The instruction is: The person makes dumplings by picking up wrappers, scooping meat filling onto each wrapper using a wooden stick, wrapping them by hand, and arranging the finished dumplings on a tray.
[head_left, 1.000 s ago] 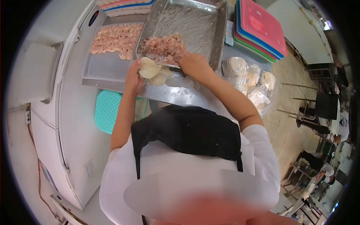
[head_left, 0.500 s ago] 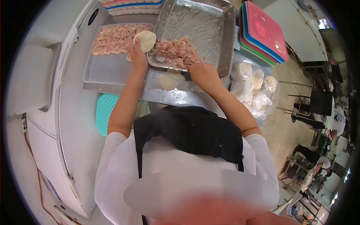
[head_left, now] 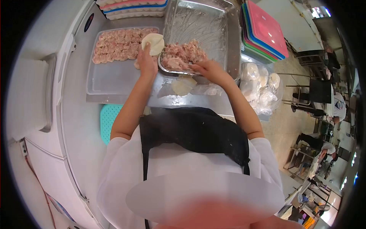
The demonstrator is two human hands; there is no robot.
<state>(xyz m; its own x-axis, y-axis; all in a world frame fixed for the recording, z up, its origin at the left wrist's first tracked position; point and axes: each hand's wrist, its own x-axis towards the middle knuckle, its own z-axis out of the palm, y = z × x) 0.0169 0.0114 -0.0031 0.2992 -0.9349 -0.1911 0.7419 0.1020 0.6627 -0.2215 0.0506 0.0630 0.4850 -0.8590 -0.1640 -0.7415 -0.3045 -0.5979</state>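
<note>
My left hand (head_left: 147, 63) holds a round, pale dough wrapper (head_left: 153, 43) spread over its fingers, beside the near left corner of a deep metal tray (head_left: 233, 42). Inside that tray lies a heap of pink minced meat (head_left: 185, 52). My right hand (head_left: 209, 70) is closed at the tray's near side, its fingertips by the edge of the meat. What it grips is hidden; I cannot make it out. Left of the tray, a plastic tray (head_left: 114, 78) carries rows of filled, meat-topped dumplings (head_left: 118, 44). More wrappers (head_left: 183, 85) lie on the metal table in front.
Stacked coloured lids (head_left: 267, 28) stand at the back right, with a clear bag of pale rounded dough pieces (head_left: 259, 86) nearer. Stacked trays (head_left: 133, 9) sit at the back left. A turquoise perforated basket (head_left: 109, 122) is below the table edge. People work far right.
My right hand has shifted slightly and turned, its fingers now pointing left over the meat's near edge. The meat there looks pressed smoother. The left hand still holds the wrapper; the view has shifted slightly.
</note>
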